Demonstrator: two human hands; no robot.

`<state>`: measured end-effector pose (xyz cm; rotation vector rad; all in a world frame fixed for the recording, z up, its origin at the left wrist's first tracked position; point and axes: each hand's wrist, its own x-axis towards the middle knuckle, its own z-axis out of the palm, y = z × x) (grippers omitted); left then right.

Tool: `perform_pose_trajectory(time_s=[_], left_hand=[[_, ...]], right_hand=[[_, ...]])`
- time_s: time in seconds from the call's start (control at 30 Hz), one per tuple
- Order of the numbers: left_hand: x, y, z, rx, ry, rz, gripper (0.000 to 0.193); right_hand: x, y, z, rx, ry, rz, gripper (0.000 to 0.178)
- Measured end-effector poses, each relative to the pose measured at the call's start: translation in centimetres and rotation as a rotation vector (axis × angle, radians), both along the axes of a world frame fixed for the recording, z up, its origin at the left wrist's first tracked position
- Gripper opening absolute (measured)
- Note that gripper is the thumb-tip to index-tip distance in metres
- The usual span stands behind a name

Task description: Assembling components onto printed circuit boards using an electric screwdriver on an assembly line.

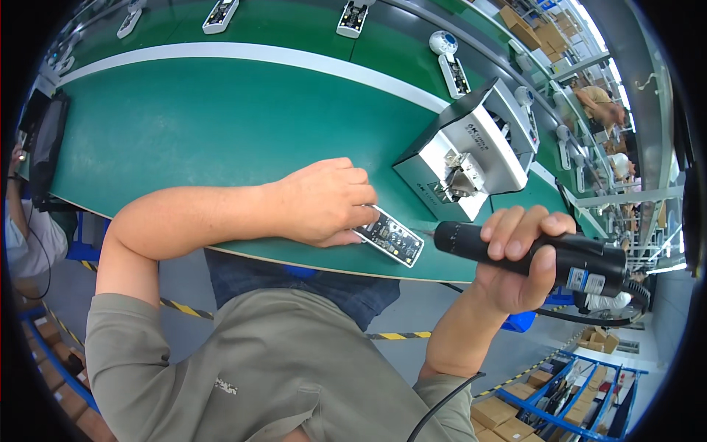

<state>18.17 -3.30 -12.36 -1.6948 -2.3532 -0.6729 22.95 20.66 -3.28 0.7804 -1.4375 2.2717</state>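
My left hand (pixel 328 202) is closed on the near-left end of a white elongated device housing (pixel 394 237), its thumb and fingers pinching the edge. The housing lies on the green bench with its circuit board face up. In my right hand (pixel 519 254) is a black corded electric screwdriver (pixel 458 240), held almost level with the fingers wrapped round its body. The thin bit points left, close to the housing's right end; whether it touches a screw cannot be made out. Just beyond the screwdriver stands a silver and black screw feeder (pixel 471 140).
Past a white strip (pixel 243 50), a green conveyor carries several similar open housings, one joined to a round white camera head (pixel 443 43). A black bag-like item (pixel 50 144) sits at the bench's left end. The screwdriver's cable (pixel 589 319) loops at right. Other people work nearby.
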Motion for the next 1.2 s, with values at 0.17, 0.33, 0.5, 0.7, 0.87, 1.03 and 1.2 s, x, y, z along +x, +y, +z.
perform_pose_trajectory(time_s=[0.17,0.33,0.5,0.7,0.87,1.03,1.2], left_hand=[[0.0,0.0,0.2,-0.008,0.008,0.01,0.033],[0.2,0.3,0.1,0.02,0.048,0.026,0.027],[0.2,0.1,0.0,0.039,0.049,0.024,0.025],[0.0,0.0,-0.2,0.026,0.0,0.002,0.031],[-0.1,0.1,-0.3,0.033,0.004,0.001,0.03],[-0.3,0.0,-0.3,0.05,0.001,0.008,0.028],[0.0,0.0,-0.6,0.07,0.041,0.026,0.022]], right_hand=[[1.3,-2.1,-1.7,-0.039,-0.006,0.086,0.03],[1.3,-2.7,-2.3,0.009,-0.014,0.087,0.029],[1.3,-3.1,-2.6,-0.002,-0.048,0.076,0.03],[1.0,-3.5,-2.8,0.161,0.019,0.114,0.024],[0.8,-3.6,-2.6,0.195,0.002,0.141,0.023],[0.7,-1.9,-1.5,0.151,0.007,0.11,0.022],[-0.7,1.0,1.8,0.058,0.156,-0.181,0.018]])
